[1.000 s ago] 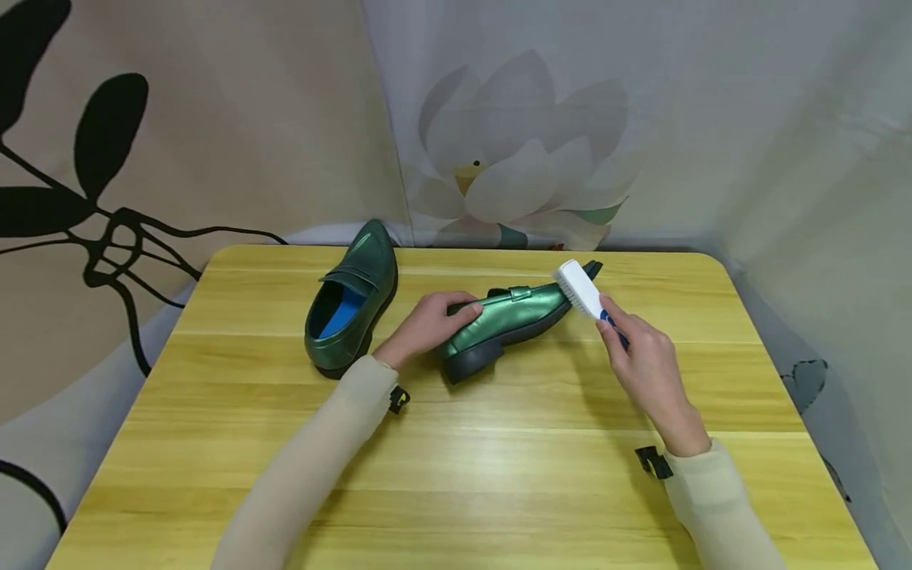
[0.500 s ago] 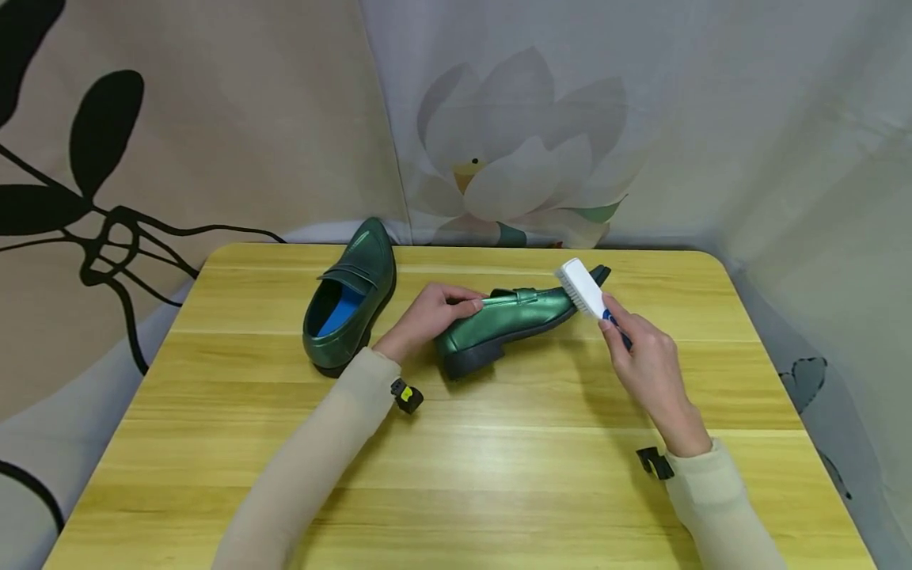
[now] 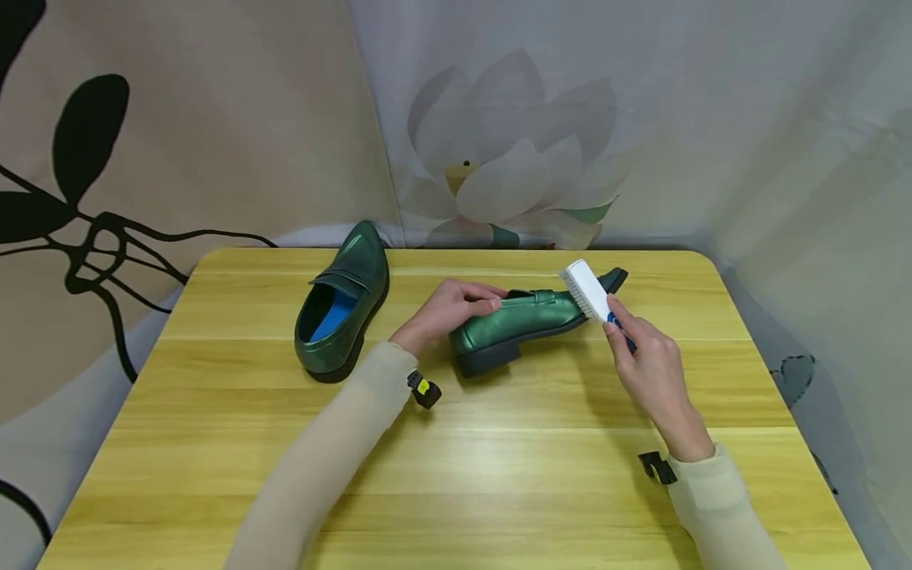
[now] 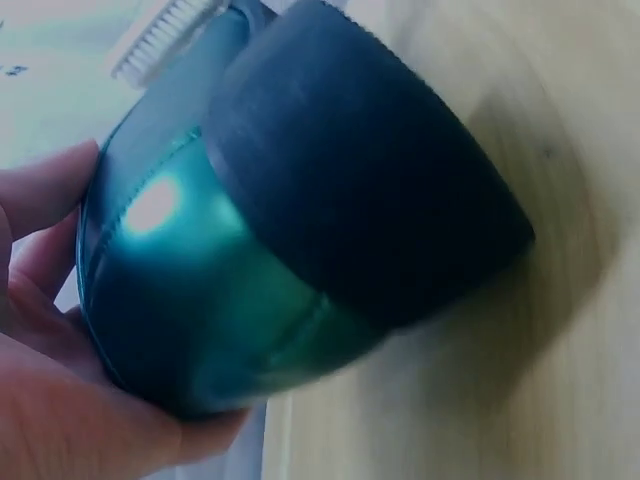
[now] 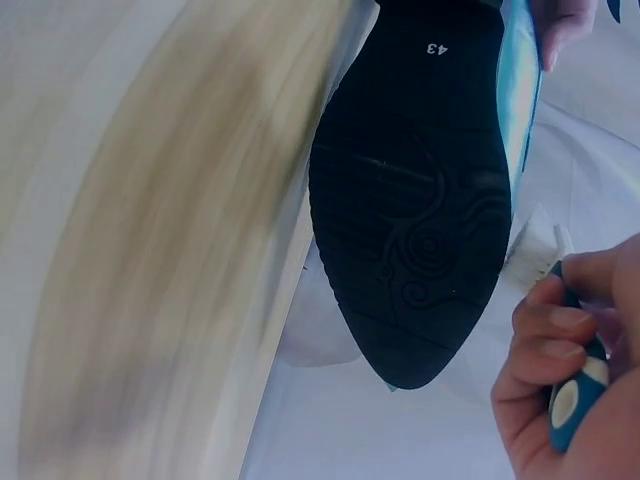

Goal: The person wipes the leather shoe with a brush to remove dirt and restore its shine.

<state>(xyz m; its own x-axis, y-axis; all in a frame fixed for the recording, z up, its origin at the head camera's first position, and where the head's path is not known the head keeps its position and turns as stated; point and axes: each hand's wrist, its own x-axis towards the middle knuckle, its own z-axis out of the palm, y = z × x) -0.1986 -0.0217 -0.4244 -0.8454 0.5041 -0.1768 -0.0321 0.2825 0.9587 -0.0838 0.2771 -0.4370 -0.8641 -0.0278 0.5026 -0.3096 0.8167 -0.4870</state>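
A green loafer [image 3: 513,323] with a black sole is held up on a tilt at mid-table. My left hand [image 3: 450,315] grips its opening near the heel, thumb on the outside; the left wrist view shows the black heel [image 4: 350,170] close up. My right hand [image 3: 651,368] holds a white brush [image 3: 587,286] by its blue handle. The bristles lie against the upper near the toe. From the right wrist, the patterned outsole [image 5: 420,200] marked 43 faces me, and the brush head is partly hidden behind it.
A second green loafer [image 3: 342,305] with a blue insole stands upright to the left, toe toward the back edge. The wooden table [image 3: 456,483] ends at a printed curtain [image 3: 513,142].
My left hand and the held loafer have shifted right, the toe passing further beyond the brush. The brush has moved only slightly right. The view has swung slightly too.
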